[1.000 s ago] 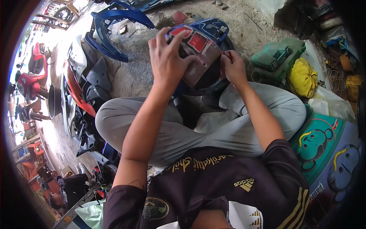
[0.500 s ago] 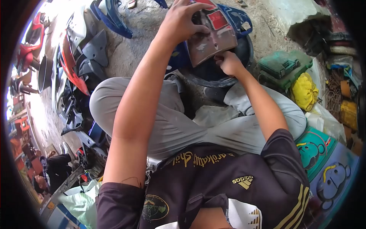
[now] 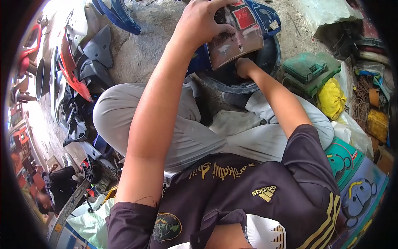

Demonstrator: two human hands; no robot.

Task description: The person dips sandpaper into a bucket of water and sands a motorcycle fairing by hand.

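My left hand point(image 3: 203, 23) grips a motorcycle body panel point(image 3: 236, 46) from its upper left side, with thumb and fingers spread over the surface. The panel is blue at its edges, sanded to brownish grey in the middle, with red patches near the top. It is tilted over a dark round basin point(image 3: 271, 62). Just below the panel's lower edge, my right hand point(image 3: 246, 68) reaches down into the basin, fingers curled. Its fingertips are in shadow, and I cannot make out what they hold.
Green tool cases point(image 3: 304, 68) and a yellow bag point(image 3: 331, 94) lie right of the basin. Blue fairing pieces point(image 3: 118, 16) and a red panel point(image 3: 72, 74) lie left. A white block point(image 3: 327, 16) stands at upper right. Another person point(image 3: 60, 186) is at far lower left.
My right hand has moved from the panel's lower edge down into the basin. My left hand still holds the panel, which has shifted slightly right in view.
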